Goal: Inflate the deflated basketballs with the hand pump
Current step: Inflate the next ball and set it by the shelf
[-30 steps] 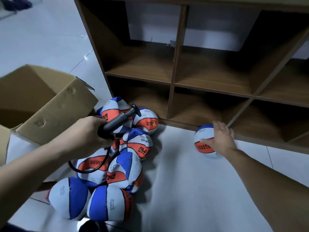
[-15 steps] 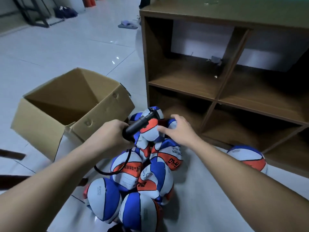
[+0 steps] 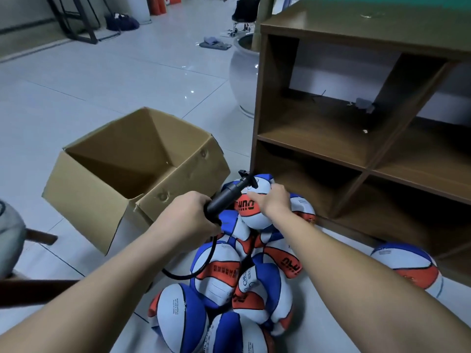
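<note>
Several deflated red, white and blue basketballs (image 3: 224, 284) lie heaped on the floor in front of me. My left hand (image 3: 188, 220) is closed around a black hand pump (image 3: 226, 194), whose black hose (image 3: 204, 263) loops down over the heap. My right hand (image 3: 272, 200) grips the topmost ball of the heap (image 3: 252, 207), just right of the pump's handle end. One round, inflated ball (image 3: 407, 266) rests apart on the floor at the right, by the shelf's base.
An open cardboard box (image 3: 137, 169) stands left of the heap, touching it. A brown wooden cubby shelf (image 3: 356, 149) rises right behind the balls. A large white pot (image 3: 242, 72) stands beyond the shelf's left side. A dark wooden bar (image 3: 30, 289) crosses the lower left.
My right hand left the inflated ball by the shelf, swung left and closed on the top ball of the heap. The view shifted left and up. The left hand kept the pump.
</note>
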